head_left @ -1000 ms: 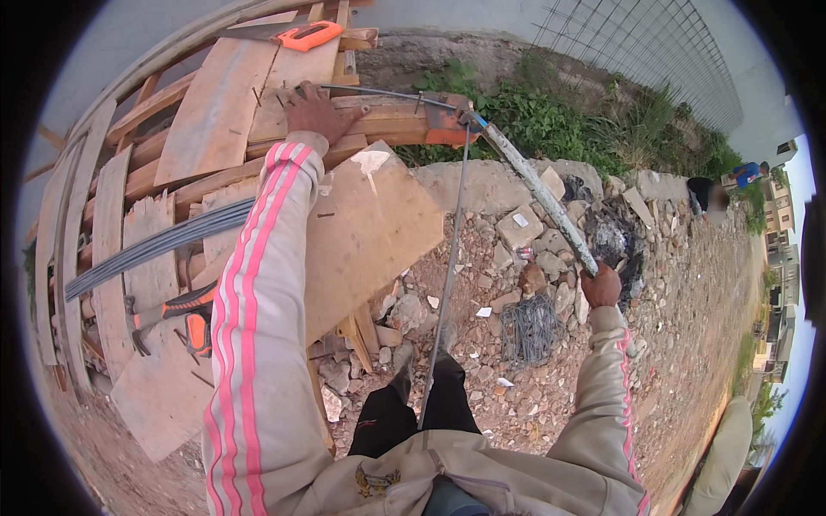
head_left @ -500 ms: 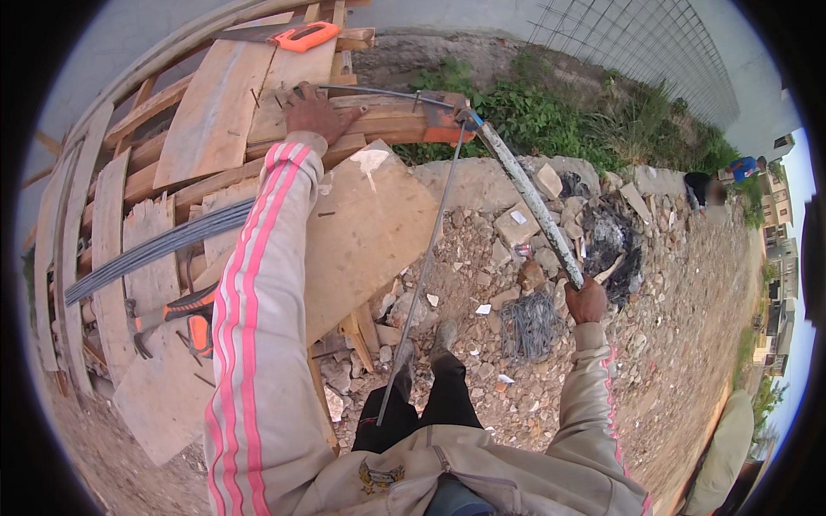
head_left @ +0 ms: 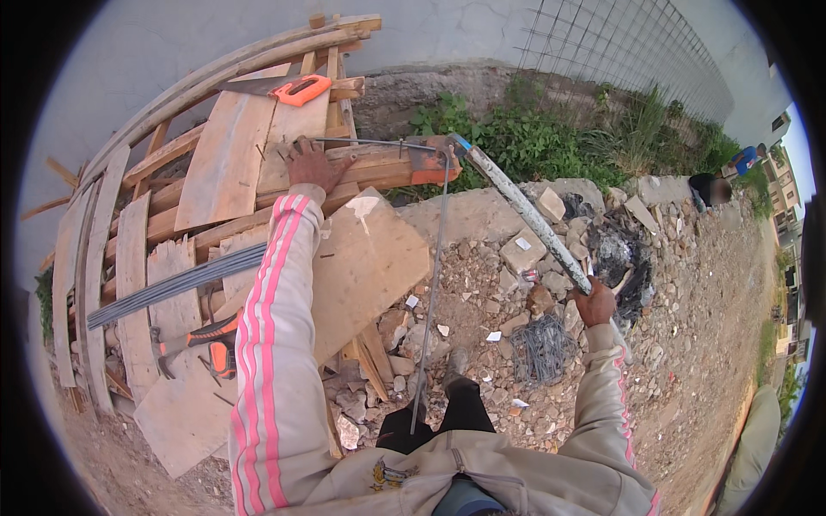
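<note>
My left hand (head_left: 317,168) lies with fingers spread on the wooden bench boards, beside one end of a thin steel rod (head_left: 437,258). From there the rod runs right to an orange-painted metal piece (head_left: 428,166) on the beam's end, bends sharply, and hangs toward my legs. My right hand (head_left: 594,305) is wrapped round the lower part of a long, worn white pipe (head_left: 529,206). The pipe slants up left, its blue-marked tip close to the rod's bend; whether they touch I cannot tell. Several nails (head_left: 261,151) stand in the boards left of my left hand.
A handsaw (head_left: 301,89), a bundle of rods (head_left: 176,284), a hammer (head_left: 206,334) and a tape measure (head_left: 222,359) lie on the bench. Rubble and a coil of wire (head_left: 542,348) cover the ground. Steel mesh (head_left: 632,52) leans on the wall. People (head_left: 747,160) are far right.
The view has tilted and shifted. The pipe's tip sits slightly farther from the metal piece, and the rod's hanging length points more straight down. Both hands keep their places.
</note>
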The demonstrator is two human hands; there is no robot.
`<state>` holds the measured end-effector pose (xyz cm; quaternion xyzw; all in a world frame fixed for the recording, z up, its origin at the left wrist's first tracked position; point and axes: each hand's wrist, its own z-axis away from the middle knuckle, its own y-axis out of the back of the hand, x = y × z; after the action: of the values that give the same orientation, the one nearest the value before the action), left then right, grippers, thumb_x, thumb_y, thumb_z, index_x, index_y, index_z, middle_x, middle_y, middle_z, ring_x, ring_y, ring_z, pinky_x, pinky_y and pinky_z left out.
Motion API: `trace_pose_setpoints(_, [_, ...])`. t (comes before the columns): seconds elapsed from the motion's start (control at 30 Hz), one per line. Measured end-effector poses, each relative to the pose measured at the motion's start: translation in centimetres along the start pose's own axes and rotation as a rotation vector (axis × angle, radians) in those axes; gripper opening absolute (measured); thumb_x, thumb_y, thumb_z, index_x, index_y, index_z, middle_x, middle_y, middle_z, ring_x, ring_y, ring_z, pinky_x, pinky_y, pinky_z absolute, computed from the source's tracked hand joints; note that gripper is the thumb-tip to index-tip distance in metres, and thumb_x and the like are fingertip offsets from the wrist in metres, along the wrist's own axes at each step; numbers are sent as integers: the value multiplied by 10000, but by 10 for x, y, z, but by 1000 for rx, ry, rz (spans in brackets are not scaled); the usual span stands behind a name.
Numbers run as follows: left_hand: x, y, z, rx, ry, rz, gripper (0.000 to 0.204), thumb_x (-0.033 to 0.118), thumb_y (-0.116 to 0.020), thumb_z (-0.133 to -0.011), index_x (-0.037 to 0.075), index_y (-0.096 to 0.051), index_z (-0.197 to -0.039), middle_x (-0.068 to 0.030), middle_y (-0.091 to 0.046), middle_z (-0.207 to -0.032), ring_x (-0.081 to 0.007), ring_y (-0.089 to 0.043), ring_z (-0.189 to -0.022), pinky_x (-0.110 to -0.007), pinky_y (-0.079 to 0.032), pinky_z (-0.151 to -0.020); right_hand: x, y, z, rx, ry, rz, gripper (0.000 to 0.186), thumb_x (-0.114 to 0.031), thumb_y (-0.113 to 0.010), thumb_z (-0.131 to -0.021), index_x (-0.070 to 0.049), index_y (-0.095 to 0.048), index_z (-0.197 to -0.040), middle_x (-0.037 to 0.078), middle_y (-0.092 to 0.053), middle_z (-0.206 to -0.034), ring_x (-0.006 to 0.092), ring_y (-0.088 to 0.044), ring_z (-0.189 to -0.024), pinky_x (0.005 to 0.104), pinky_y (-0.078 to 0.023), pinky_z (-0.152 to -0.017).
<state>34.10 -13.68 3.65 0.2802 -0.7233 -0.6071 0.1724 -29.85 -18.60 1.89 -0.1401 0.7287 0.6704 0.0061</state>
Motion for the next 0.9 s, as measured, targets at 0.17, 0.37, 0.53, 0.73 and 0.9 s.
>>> trace_pose_setpoints(0.17, [-7, 3, -18, -67, 57, 140, 712, 637, -537, -944, 30, -603, -1311, -190, -573, -1336, -399, -590, -1214, -532, -473, -1017, -48, -47, 61, -223, 20, -786, 302, -236, -805, -846, -30, -705, -1044, 13, -654, -752, 147, -609, -667, 343, -502, -632])
trace_pose_setpoints(0.37, [0, 14, -29, -29, 1, -83, 440, 492, -544, -1003, 150, -625, -1268, -130, -657, -1211, -360, -668, -1108, -482, -554, -897, -183, -94, 124, -611, -47, -1346, 304, -288, -787, -913, -21, -693, -1025, -2, -626, -753, 81, -564, -678, 272, -465, -613])
trace_pose_setpoints(0.53, [0, 23, -24, 81, -58, -138, 382, 448, -602, -977, 148, -618, -1214, -76, -671, -1190, -299, -662, -1124, -474, -517, -943, -249, -81, 147, -647, -111, -1594, 315, -220, -748, -932, 22, -694, -1128, 44, -682, -790, 110, -628, -699, 286, -508, -633])
trace_pose_setpoints(0.73, [-22, 76, -24, 230, -176, -77, 403, 466, -612, -966, 123, -607, -1178, -97, -658, -1169, -296, -656, -1100, -481, -514, -936, -233, -63, 130, -658, -133, -1656, 177, -80, -697, -897, 15, -655, -1040, 67, -653, -711, 149, -604, -562, 303, -485, -522])
trace_pose_setpoints(0.9, [-42, 128, 8, 328, -89, 58, 361, 448, -612, -972, 100, -623, -1070, -106, -657, -1069, -316, -663, -1012, -470, -557, -793, -203, -44, 90, -508, -57, -1481, 285, -126, -772, -882, 23, -647, -1090, 36, -637, -715, 121, -580, -565, 283, -471, -522])
